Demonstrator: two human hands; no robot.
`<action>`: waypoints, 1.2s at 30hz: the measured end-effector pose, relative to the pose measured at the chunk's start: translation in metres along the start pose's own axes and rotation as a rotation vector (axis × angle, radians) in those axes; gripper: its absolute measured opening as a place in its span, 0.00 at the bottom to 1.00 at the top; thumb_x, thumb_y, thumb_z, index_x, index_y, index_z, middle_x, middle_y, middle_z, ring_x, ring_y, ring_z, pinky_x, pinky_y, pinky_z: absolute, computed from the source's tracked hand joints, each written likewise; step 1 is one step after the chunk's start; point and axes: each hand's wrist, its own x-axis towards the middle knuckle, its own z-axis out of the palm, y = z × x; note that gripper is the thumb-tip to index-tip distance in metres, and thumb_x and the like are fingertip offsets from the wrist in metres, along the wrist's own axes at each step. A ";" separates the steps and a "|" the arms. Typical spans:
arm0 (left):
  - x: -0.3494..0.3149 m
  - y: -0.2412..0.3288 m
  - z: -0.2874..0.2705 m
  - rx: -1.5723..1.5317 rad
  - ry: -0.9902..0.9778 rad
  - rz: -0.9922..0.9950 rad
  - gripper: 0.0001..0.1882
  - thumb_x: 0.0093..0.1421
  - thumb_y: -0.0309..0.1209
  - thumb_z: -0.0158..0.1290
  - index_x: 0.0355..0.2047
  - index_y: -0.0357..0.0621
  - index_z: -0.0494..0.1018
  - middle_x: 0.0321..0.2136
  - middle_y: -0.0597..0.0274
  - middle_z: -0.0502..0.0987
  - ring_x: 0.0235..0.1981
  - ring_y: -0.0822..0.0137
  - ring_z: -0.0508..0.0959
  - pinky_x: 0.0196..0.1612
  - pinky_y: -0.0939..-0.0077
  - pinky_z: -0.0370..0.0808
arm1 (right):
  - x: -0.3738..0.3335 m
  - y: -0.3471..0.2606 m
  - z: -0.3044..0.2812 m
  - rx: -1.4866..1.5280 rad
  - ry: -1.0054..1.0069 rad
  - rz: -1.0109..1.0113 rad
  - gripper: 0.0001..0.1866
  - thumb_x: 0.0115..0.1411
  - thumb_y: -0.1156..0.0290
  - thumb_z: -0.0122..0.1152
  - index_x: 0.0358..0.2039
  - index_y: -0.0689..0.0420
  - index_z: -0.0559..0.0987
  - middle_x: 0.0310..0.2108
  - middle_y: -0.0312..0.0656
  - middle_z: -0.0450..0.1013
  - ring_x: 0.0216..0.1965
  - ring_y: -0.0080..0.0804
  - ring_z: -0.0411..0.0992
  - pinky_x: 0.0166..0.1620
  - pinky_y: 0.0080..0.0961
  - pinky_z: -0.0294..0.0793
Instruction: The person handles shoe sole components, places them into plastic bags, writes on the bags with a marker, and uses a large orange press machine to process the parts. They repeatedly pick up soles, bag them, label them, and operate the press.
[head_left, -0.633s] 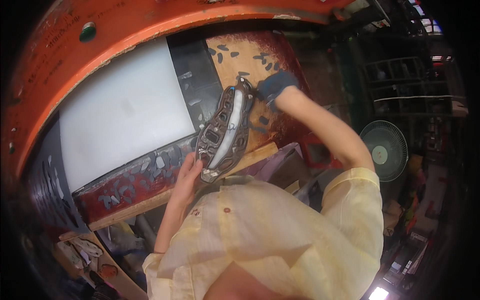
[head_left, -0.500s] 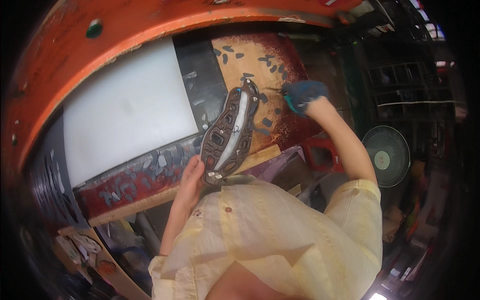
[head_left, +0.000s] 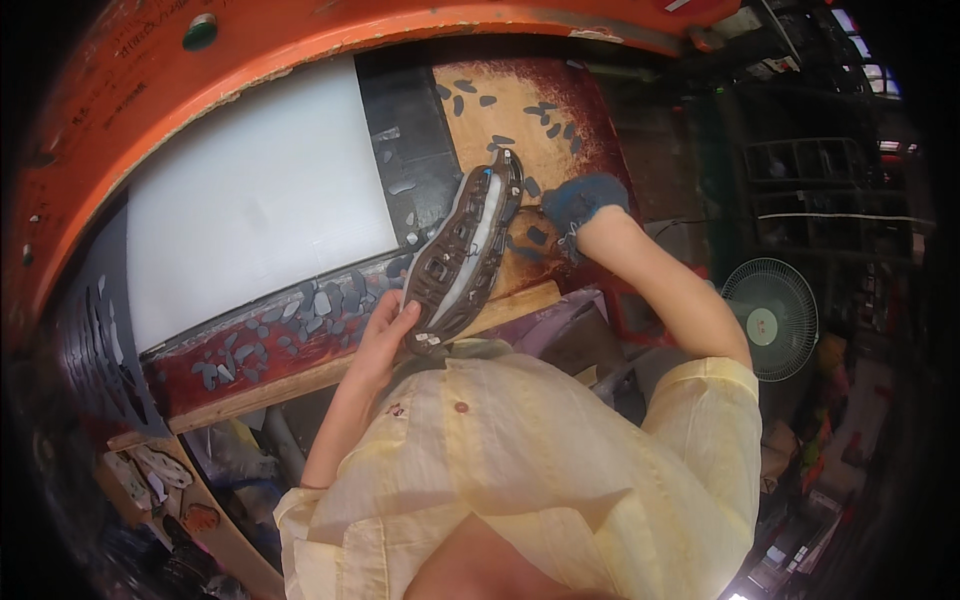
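Observation:
My bare left hand (head_left: 383, 330) grips the near end of a dark brown shoe sole (head_left: 436, 268). A white strip runs along the sole's middle, between rows of recessed openings. The sole is tilted over the table edge, its far end pointing away from me. On my right hand (head_left: 585, 208) is a blue knitted glove; its fingers are curled low over the worn brown board (head_left: 483, 117), just right of the sole. What they hold, if anything, is hidden. Small dark grey pieces (head_left: 548, 120) lie scattered on the board around the glove.
A white sheet (head_left: 265, 205) covers the table at left. More grey pieces (head_left: 322, 303) crowd its near edge. An orange machine frame (head_left: 300, 50) arches across the far side. A round fan (head_left: 768, 318) stands at right, near my elbow. Shoe parts (head_left: 160, 468) sit lower left.
My right hand has come left and slightly nearer me, closer to the sole. A thin dark tip that stuck out of its glove is no longer visible. The sole has tilted slightly in my left hand.

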 end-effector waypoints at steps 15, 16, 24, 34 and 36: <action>0.004 -0.001 -0.003 0.026 -0.001 0.010 0.20 0.63 0.38 0.51 0.51 0.40 0.66 0.41 0.64 0.72 0.45 0.71 0.72 0.49 0.74 0.71 | 0.012 -0.005 0.000 0.007 -0.040 0.078 0.13 0.55 0.62 0.55 0.38 0.51 0.81 0.39 0.44 0.78 0.42 0.41 0.77 0.42 0.36 0.76; 0.003 -0.001 -0.003 0.035 -0.009 0.023 0.20 0.63 0.38 0.51 0.51 0.40 0.66 0.41 0.64 0.72 0.45 0.71 0.72 0.49 0.74 0.71 | 0.012 0.000 0.001 0.019 -0.044 0.098 0.12 0.56 0.62 0.55 0.36 0.50 0.82 0.37 0.44 0.78 0.40 0.42 0.77 0.41 0.36 0.76; -0.004 0.001 0.003 -0.015 0.077 0.018 0.22 0.63 0.37 0.52 0.53 0.37 0.65 0.47 0.60 0.73 0.49 0.71 0.71 0.52 0.75 0.67 | -0.015 0.014 0.013 0.147 0.073 0.126 0.13 0.58 0.63 0.50 0.36 0.50 0.81 0.37 0.44 0.78 0.39 0.42 0.77 0.40 0.38 0.76; -0.002 -0.003 0.002 -0.011 0.052 0.028 0.19 0.64 0.37 0.52 0.49 0.39 0.65 0.44 0.62 0.74 0.45 0.75 0.72 0.49 0.79 0.67 | -0.012 0.017 0.020 0.120 0.030 0.089 0.11 0.58 0.62 0.51 0.38 0.46 0.79 0.34 0.45 0.78 0.37 0.46 0.77 0.39 0.41 0.75; -0.002 -0.002 0.001 -0.024 0.068 0.036 0.20 0.63 0.38 0.52 0.50 0.39 0.65 0.44 0.62 0.74 0.46 0.75 0.72 0.50 0.79 0.67 | -0.012 0.016 0.020 0.210 0.083 0.149 0.11 0.58 0.61 0.50 0.38 0.46 0.79 0.33 0.45 0.78 0.36 0.46 0.77 0.39 0.41 0.75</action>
